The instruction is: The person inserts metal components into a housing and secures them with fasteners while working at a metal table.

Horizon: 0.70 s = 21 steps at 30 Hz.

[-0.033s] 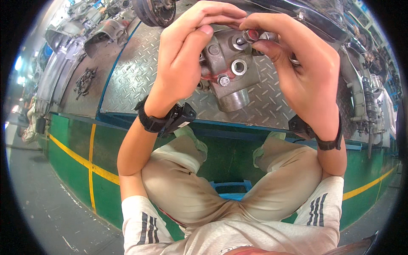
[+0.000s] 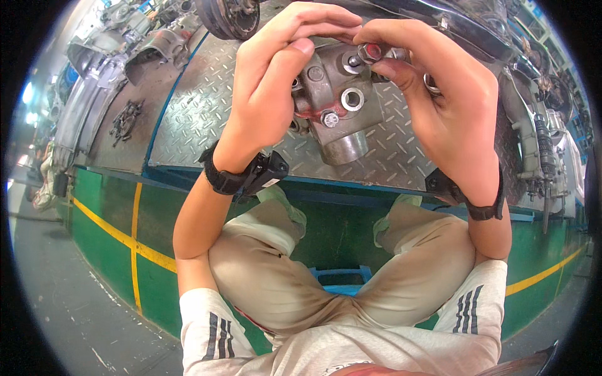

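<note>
A grey metal housing (image 2: 376,111) with bolts, a round port and a smear of red lies on the tread-plate bench top (image 2: 188,135). My left hand (image 2: 266,81) curves along its left and far side. Its fingers stretch to the right and its thumb is apart from them. My right hand (image 2: 454,100) pinches a shiny metal fitting (image 2: 370,52) with a red-marked hexagonal end between thumb and forefinger, beside a stud on the housing. A shiny round metal end (image 2: 431,84) shows in my right palm; the other fingers are hidden. Left and right fingertips nearly meet.
A dark round part (image 2: 229,17) stands behind my left hand. Loose dark bolts (image 2: 127,121) lie in a heap on the left, near large metal castings (image 2: 164,45). More machine parts (image 2: 540,147) stand at the right. A blue edge (image 2: 307,183) borders the bench top.
My right hand has shifted very slightly to the left, and a little more of the round metal end in its palm shows. My left hand is nearly still.
</note>
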{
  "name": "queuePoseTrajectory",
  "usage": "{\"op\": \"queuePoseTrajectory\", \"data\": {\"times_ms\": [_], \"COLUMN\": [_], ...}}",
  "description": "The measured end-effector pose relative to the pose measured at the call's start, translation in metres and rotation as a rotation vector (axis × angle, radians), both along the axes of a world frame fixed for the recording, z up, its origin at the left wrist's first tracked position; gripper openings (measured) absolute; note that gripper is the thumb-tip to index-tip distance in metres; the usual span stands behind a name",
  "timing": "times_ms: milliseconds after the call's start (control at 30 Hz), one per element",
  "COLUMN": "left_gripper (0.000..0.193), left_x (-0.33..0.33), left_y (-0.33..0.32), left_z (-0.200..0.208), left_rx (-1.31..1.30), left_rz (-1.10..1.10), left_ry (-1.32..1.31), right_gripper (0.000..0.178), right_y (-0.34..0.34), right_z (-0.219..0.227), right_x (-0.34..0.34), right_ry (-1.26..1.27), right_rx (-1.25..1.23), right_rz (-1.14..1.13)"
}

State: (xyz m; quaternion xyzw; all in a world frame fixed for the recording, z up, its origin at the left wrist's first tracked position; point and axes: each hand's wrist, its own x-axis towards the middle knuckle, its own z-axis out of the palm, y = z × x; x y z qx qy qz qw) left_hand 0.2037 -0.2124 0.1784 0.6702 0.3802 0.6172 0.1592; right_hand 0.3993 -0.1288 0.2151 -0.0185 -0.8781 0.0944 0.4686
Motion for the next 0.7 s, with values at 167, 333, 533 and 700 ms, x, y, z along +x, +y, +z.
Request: {"op": "queuePoseTrajectory", "data": {"times_ms": [167, 333, 533, 700], "left_gripper": [0.046, 0.052, 0.055, 0.056], "left_x": [-0.003, -0.011, -0.007, -0.005], "left_y": [0.002, 0.008, 0.011, 0.008], "left_z": [0.002, 0.008, 0.005, 0.004], "left_rx": [0.143, 0.265, 0.252, 0.237], "left_rz": [0.121, 0.236, 0.247, 0.362], "left_ry": [0.192, 0.592, 0.512, 0.587], "right_gripper": [0.021, 0.019, 0.032, 0.029], "right_y": [-0.001, 0.003, 0.005, 0.012], "right_z": [-0.003, -0.006, 0.003, -0.004], "right_x": [0.004, 0.008, 0.016, 0.013], "right_ry": [-0.023, -0.035, -0.102, -0.050], "right_rx": [0.030, 0.021, -0.037, 0.031], "right_rz": [-0.050, -0.110, -0.117, -0.075]}}
